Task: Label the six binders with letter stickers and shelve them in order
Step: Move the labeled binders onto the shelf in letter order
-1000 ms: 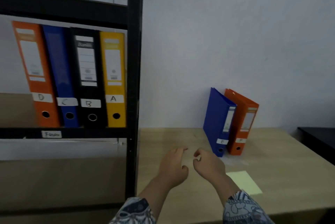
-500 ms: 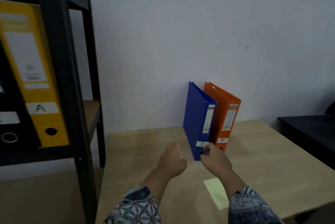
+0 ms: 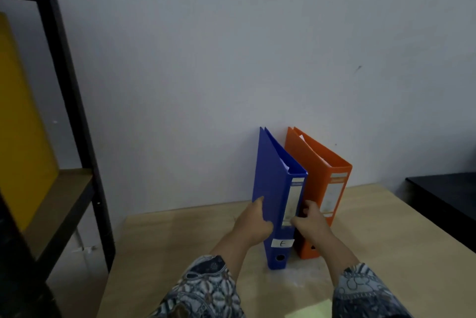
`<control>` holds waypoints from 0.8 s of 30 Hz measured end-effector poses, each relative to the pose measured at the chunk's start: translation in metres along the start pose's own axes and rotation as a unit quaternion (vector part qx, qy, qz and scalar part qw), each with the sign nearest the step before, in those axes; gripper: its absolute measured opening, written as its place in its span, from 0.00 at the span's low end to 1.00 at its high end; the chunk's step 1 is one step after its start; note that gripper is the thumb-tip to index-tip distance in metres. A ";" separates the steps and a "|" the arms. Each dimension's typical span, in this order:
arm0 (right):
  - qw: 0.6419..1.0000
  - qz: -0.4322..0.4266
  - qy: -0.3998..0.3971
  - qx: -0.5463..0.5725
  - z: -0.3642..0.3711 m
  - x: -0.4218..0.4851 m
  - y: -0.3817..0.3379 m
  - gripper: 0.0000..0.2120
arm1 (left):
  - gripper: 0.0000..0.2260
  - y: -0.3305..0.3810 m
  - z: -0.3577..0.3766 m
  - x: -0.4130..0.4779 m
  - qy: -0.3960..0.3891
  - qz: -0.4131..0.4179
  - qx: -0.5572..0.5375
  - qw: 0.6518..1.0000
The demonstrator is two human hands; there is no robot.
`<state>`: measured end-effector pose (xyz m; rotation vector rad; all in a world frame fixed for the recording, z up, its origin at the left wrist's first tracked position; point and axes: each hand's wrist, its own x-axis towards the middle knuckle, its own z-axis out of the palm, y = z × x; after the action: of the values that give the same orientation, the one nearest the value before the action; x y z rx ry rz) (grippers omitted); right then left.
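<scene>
Blue binder [image 3: 273,189], spine sticker [image 3: 282,243] "E", upright; left hand [image 3: 253,225] grips cover, right hand [image 3: 311,225] grips spine edge.

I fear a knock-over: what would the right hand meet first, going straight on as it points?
The blue binder: the right hand grips its spine edge. The orange binder stands just beyond, depth unclear.
</scene>
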<state>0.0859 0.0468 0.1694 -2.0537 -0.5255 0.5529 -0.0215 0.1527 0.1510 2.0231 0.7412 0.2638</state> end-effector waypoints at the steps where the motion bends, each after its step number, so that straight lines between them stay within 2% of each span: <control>1: 1.000 -0.003 -0.003 0.007 0.000 0.007 0.002 0.33 | 0.34 0.002 0.003 0.009 -0.003 -0.007 -0.003 1.000; 5: 0.998 -0.002 -0.040 0.051 0.003 0.027 0.011 0.30 | 0.38 0.008 0.022 0.038 -0.029 -0.019 -0.036 0.999; 9: 0.996 -0.059 -0.043 0.059 0.009 0.031 0.020 0.22 | 0.42 0.016 0.038 0.037 -0.019 -0.031 -0.078 0.996; 20: 0.986 -0.113 -0.110 0.057 0.001 -0.020 0.016 0.15 | 0.35 0.013 0.019 -0.031 0.051 0.001 -0.183 0.982; 24: 0.974 -0.141 -0.131 0.118 -0.001 -0.052 0.010 0.19 | 0.33 0.025 0.006 -0.068 0.066 0.024 -0.214 0.974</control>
<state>0.0456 0.0119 0.1704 -1.6542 -0.8494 0.6824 -0.0633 0.0981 0.1762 1.6246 0.6508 0.5429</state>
